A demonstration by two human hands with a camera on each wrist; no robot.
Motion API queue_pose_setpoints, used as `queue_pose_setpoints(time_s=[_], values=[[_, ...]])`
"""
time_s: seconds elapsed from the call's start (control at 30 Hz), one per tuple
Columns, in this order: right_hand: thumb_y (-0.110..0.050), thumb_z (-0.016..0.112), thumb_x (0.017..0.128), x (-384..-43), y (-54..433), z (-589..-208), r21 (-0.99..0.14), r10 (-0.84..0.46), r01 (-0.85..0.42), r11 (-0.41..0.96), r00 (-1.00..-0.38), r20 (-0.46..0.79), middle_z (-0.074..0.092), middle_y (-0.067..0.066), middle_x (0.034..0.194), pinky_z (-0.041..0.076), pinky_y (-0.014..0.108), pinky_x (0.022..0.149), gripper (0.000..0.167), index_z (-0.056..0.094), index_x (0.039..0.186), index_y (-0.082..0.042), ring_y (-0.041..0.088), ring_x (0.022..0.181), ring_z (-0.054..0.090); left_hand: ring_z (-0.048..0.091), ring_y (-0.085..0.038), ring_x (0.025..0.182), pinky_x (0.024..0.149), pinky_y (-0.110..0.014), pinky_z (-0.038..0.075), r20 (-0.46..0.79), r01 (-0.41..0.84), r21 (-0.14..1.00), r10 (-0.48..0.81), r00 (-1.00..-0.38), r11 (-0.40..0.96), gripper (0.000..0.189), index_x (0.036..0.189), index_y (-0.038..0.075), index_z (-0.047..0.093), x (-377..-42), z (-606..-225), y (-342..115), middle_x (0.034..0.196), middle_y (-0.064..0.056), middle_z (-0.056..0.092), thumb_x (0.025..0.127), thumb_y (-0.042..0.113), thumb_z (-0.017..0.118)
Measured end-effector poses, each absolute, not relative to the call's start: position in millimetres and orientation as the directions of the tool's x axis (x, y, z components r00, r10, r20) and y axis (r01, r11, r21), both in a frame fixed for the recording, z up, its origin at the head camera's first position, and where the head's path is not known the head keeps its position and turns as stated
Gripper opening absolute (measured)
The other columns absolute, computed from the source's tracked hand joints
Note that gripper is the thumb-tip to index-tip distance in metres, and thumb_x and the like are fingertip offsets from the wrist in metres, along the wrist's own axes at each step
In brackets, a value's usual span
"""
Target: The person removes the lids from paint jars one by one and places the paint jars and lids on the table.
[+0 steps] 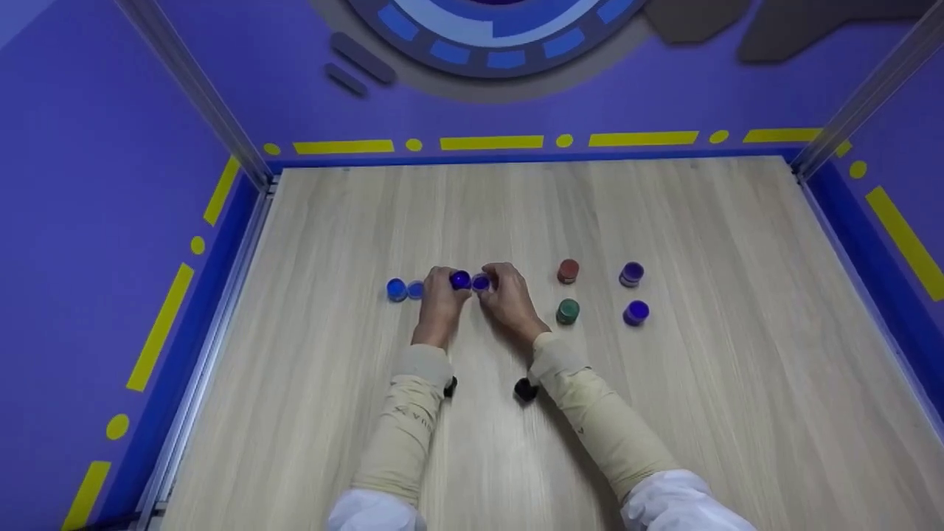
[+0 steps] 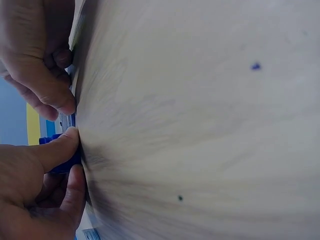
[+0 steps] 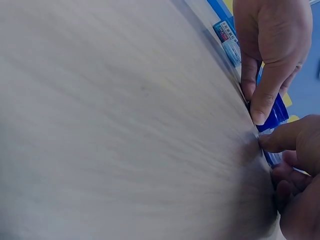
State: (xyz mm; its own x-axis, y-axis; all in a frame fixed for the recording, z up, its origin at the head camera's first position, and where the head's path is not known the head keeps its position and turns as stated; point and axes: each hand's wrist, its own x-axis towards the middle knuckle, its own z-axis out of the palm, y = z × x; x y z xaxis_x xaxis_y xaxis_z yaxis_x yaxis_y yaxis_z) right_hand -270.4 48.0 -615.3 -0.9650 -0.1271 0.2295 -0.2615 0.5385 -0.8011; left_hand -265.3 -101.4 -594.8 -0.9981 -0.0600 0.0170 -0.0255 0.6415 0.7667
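Observation:
My left hand (image 1: 441, 296) pinches a dark blue cap (image 1: 460, 279), its hollow side facing up, at the middle of the table. Right beside it, my right hand (image 1: 509, 295) grips a small clear-walled paint jar (image 1: 481, 282) with dark blue inside. Both pieces are low at the tabletop, side by side. In the left wrist view, thumb and fingers press the blue cap (image 2: 62, 162) from both sides. The right wrist view shows the clear jar (image 3: 272, 156) partly hidden by fingers. Left of my left hand stand a bright blue cap (image 1: 396, 289) and a small blue paint jar (image 1: 415, 289).
Right of my hands stand a red paint jar (image 1: 568, 271), a green one (image 1: 567, 311) and two dark blue-violet ones, the rear (image 1: 631, 274) and the front (image 1: 636, 313). Blue panels (image 1: 516, 118) wall in the wooden table (image 1: 700, 413) at the back and sides.

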Motion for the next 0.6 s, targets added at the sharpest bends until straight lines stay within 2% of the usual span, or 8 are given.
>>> queue_pose_setpoints(time_s=[0.27,0.47,0.6], values=[[0.003,0.075,0.086,-259.1,57.2,-610.1,-0.824,-0.144,-0.235,0.515,-0.972,0.187,0.064,0.019,0.109,0.051,0.044,0.091,0.048,0.058,0.131,0.01,0.03,0.099,0.061,0.063,-0.035,0.108,0.098,-0.044,0.05,0.016,-0.026,0.771,-0.059,-0.998,0.636,0.027,0.11,-0.008,0.067,-265.0,-594.8,-101.0,0.111,-0.021,0.064,0.086,-0.004,0.079],[-0.007,0.074,0.095,-234.8,71.7,-591.1,-0.816,-0.167,-0.274,0.51,-0.962,0.218,0.063,0.023,0.123,0.054,0.046,0.089,0.043,0.059,0.132,0.008,0.033,0.106,0.064,0.063,-0.035,0.107,0.098,-0.044,0.05,0.011,-0.025,0.79,-0.055,-0.998,0.613,0.026,0.111,-0.008,0.066,-263.8,-595.1,-100.8,0.111,-0.02,0.063,0.087,-0.005,0.078],[-0.011,0.073,0.097,-218.7,88.7,-577.4,-0.806,-0.176,-0.338,0.487,-0.941,0.289,0.065,0.024,0.121,0.056,0.047,0.083,0.037,0.063,0.127,0.008,0.035,0.104,0.065,0.063,-0.034,0.109,0.1,-0.043,0.049,-0.023,-0.055,0.801,-0.061,-0.998,0.597,0.027,0.114,-0.008,0.065,-263.9,-594.0,-101.4,0.113,-0.019,0.062,0.089,-0.004,0.077]])
